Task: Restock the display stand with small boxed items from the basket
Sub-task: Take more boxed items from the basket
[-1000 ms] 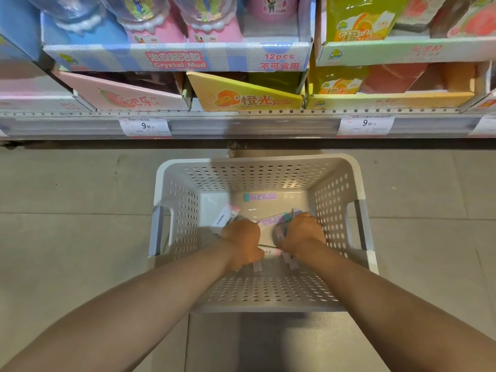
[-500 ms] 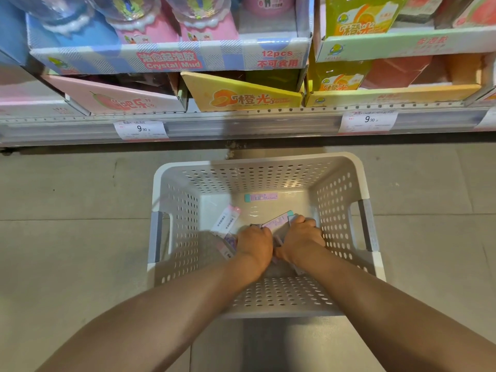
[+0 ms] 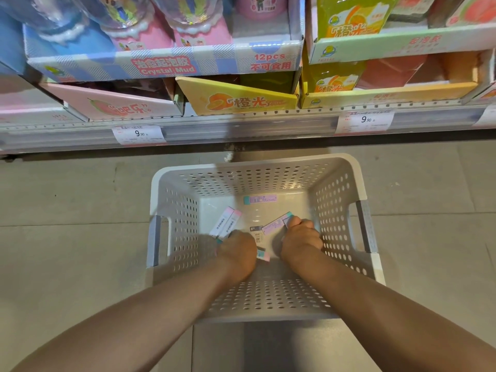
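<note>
Basket [image 3: 346,183]: one, white, perforated walls, standing on the floor in front of me.

Boxes: I count at least five small pastel ones in the basket. One lies flat by the far wall [image 3: 259,199]. Two lie side by side, barcodes up, at the left [image 3: 225,222]. One is at the right [image 3: 273,225]. One peeks out between my wrists [image 3: 263,255]. More may be hidden under my hands.

Left hand [image 3: 237,252]: fingers curled down over the near ends of the barcode pair; whether they grip I cannot tell.

Right hand [image 3: 302,238]: fingers curled around the end of the right box.

Shelf [image 3: 241,127]: one metal edge, with two full price tags, one [image 3: 139,134] left, one [image 3: 365,120] right, both reading 9.90. Cardboard display trays of toys sit stacked above it.

Floor [image 3: 75,200]: grey tile, with grout lines.
</note>
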`<state>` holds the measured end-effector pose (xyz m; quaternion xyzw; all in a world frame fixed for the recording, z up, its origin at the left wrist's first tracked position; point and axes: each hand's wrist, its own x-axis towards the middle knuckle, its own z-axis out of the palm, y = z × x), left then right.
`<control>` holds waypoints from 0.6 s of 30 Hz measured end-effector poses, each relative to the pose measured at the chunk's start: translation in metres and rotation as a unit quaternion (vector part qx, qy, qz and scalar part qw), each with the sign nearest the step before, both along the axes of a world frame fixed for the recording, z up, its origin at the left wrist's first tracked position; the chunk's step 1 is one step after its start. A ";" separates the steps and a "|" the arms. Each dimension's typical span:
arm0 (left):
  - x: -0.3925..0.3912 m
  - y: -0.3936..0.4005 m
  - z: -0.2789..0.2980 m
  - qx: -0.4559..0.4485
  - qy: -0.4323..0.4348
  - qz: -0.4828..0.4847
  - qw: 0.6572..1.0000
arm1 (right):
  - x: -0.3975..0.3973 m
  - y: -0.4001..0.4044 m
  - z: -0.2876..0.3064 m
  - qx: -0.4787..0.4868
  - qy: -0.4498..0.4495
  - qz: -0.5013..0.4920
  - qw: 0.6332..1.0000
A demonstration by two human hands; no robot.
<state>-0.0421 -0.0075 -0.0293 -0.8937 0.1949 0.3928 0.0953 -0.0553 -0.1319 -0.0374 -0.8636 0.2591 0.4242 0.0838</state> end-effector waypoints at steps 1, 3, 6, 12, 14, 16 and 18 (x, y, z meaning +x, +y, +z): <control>0.002 0.005 0.003 0.007 0.001 0.026 1.000 | 0.000 0.000 -0.001 -0.002 0.003 0.006 1.000; 0.007 0.015 0.006 0.033 0.018 0.042 0.998 | 0.000 -0.001 -0.003 -0.005 0.010 0.014 1.000; 0.013 0.027 0.002 0.079 0.053 -0.003 0.995 | 0.002 -0.003 -0.004 -0.009 0.003 0.048 0.999; 0.011 0.027 -0.003 -0.009 0.057 0.160 0.985 | 0.003 -0.007 0.002 0.004 -0.009 0.109 0.994; 0.010 0.028 -0.001 -0.045 0.065 0.235 0.969 | 0.003 -0.007 0.006 0.008 -0.012 0.125 0.992; 0.010 0.029 -0.004 -0.064 0.058 0.259 0.962 | 0.002 -0.007 0.009 0.007 -0.012 0.133 0.991; 0.009 0.027 -0.005 -0.071 0.056 0.278 0.956 | 0.002 -0.008 0.012 0.008 -0.014 0.132 0.991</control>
